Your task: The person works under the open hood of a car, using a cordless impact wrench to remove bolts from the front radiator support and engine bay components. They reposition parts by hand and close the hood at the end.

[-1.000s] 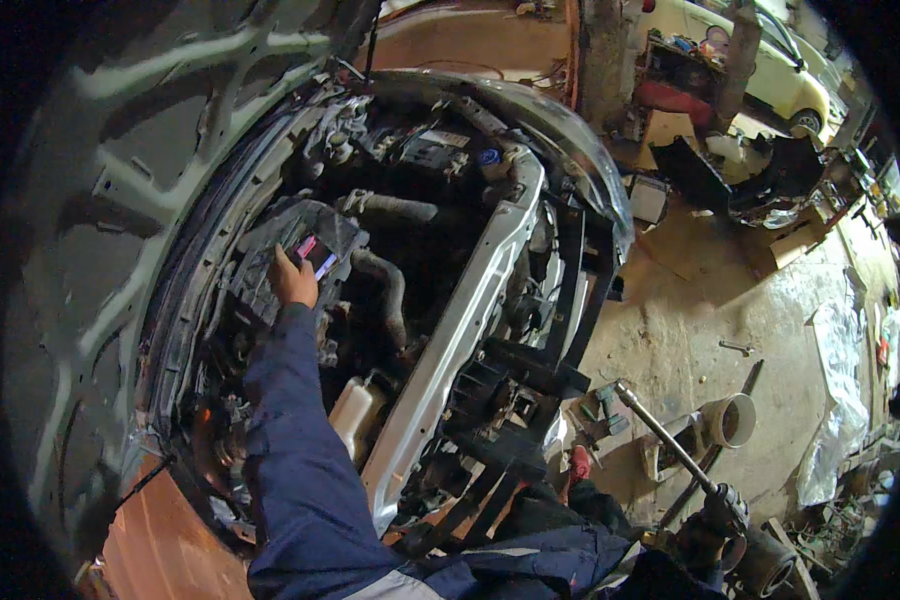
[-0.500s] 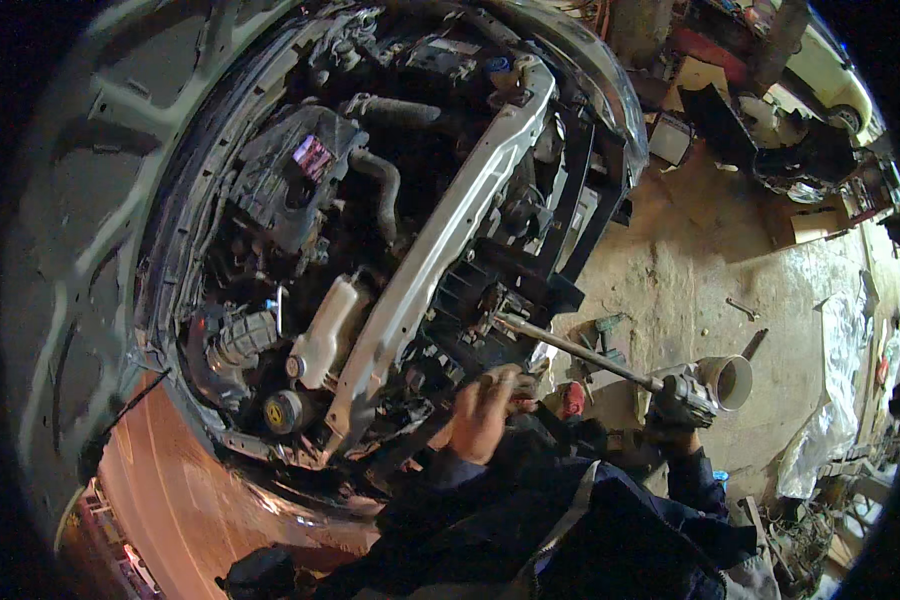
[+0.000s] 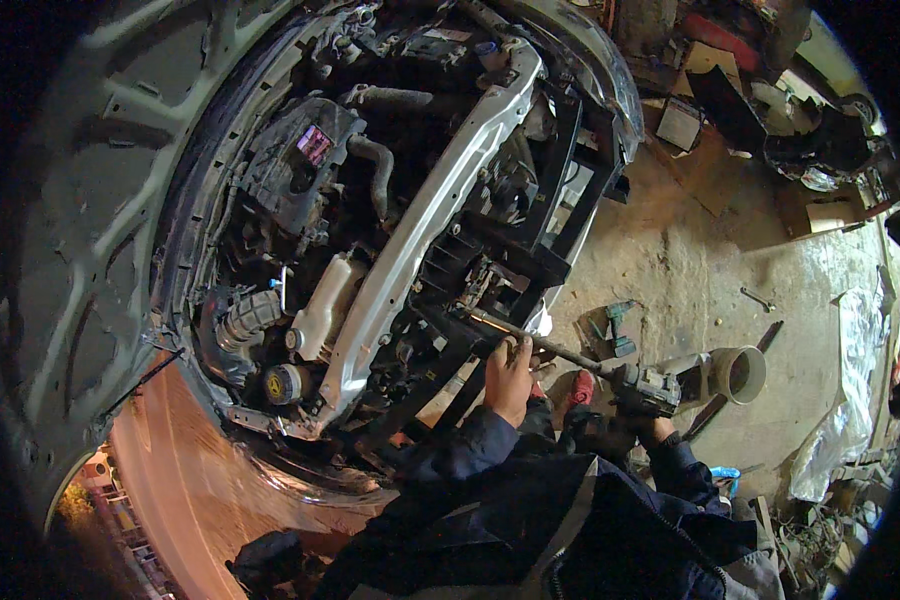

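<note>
The unevenly lit floor (image 3: 660, 250) is stained and brownish-grey.

Markings, head view: no wording or numbers legible.

Sign: yellow mark on the top of a round dark cap (image 3: 281, 384) at the near end of the engine bay; its shape is too small to make out with certainty.

Label: pale strip (image 3: 446, 35) on a dark box (image 3: 425, 52) at the far end of the engine bay; any print on it is blurred.

Screen: phone (image 3: 314, 145) lying on the dark engine cover (image 3: 288, 188), display lit in pinkish tones; content too small to read.
</note>
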The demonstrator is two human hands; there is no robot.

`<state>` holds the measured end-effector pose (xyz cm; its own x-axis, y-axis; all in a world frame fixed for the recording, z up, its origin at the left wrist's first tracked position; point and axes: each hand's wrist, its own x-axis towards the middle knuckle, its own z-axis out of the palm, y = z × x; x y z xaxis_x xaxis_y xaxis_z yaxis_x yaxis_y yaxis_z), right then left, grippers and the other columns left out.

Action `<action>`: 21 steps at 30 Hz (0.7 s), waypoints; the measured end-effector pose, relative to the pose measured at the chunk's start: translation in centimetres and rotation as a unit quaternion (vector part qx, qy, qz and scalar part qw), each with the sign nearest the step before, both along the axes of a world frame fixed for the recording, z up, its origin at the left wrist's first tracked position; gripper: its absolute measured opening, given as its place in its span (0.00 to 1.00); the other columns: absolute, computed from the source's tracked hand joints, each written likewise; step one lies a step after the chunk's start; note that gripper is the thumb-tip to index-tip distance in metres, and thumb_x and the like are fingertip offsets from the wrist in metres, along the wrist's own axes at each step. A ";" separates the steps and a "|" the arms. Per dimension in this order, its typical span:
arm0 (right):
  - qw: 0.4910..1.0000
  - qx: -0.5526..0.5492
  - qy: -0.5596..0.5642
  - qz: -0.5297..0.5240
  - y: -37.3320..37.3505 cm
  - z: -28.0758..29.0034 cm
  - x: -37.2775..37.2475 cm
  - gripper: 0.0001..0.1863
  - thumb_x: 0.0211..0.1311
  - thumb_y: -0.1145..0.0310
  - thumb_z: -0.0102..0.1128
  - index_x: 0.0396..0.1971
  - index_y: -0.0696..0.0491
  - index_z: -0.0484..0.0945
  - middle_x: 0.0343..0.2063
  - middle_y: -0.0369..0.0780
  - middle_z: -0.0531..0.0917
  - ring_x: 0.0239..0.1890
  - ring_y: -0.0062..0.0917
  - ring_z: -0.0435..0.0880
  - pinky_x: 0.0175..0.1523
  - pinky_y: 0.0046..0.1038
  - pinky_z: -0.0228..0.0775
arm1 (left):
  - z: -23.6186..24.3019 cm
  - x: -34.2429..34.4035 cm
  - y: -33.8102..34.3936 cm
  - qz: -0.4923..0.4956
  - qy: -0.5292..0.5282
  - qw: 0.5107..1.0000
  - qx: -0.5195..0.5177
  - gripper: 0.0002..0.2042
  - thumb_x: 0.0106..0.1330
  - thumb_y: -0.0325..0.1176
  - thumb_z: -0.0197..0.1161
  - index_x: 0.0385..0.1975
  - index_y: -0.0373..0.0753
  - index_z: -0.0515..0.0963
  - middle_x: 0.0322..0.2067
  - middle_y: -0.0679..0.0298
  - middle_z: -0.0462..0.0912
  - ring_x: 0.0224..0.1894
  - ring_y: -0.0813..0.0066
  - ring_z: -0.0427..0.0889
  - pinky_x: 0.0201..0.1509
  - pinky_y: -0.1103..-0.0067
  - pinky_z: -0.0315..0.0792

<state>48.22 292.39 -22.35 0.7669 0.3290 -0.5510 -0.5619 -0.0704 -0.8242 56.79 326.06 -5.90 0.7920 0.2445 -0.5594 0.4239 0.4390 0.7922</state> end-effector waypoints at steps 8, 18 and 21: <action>0.954 -0.131 -0.205 0.174 0.8 1.2 0.7 0.25 0.72 0.66 0.63 0.67 0.51 0.80 0.61 0.44 0.85 0.62 0.39 0.83 0.66 0.39 0.77 | -0.5 -0.1 -0.3 -0.006 0.017 1.000 0.008 0.14 0.83 0.34 0.57 0.54 0.27 0.76 0.46 0.55 0.84 0.43 0.64 0.92 0.41 0.73 0.89; 0.926 -0.170 -0.251 0.225 2.6 5.9 2.9 0.26 0.71 0.65 0.63 0.68 0.49 0.79 0.62 0.44 0.84 0.64 0.42 0.82 0.68 0.41 0.76 | -1.9 -0.9 0.0 -0.049 0.019 0.992 0.116 0.17 0.79 0.34 0.63 0.57 0.26 0.75 0.51 0.54 0.83 0.51 0.60 0.87 0.52 0.64 0.89; 0.913 -0.206 -0.251 0.247 4.0 7.7 3.4 0.26 0.71 0.64 0.63 0.68 0.49 0.79 0.63 0.44 0.84 0.65 0.43 0.81 0.68 0.42 0.76 | -1.2 -1.2 0.2 -0.081 0.031 0.987 0.138 0.21 0.79 0.33 0.64 0.63 0.26 0.72 0.55 0.53 0.80 0.53 0.60 0.86 0.54 0.64 0.88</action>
<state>51.65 296.35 -14.68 0.7707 0.5477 -0.3258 0.0643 -0.5755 -0.8153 55.63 326.27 -7.11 0.8000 0.2677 -0.5370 0.5213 0.1330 0.8429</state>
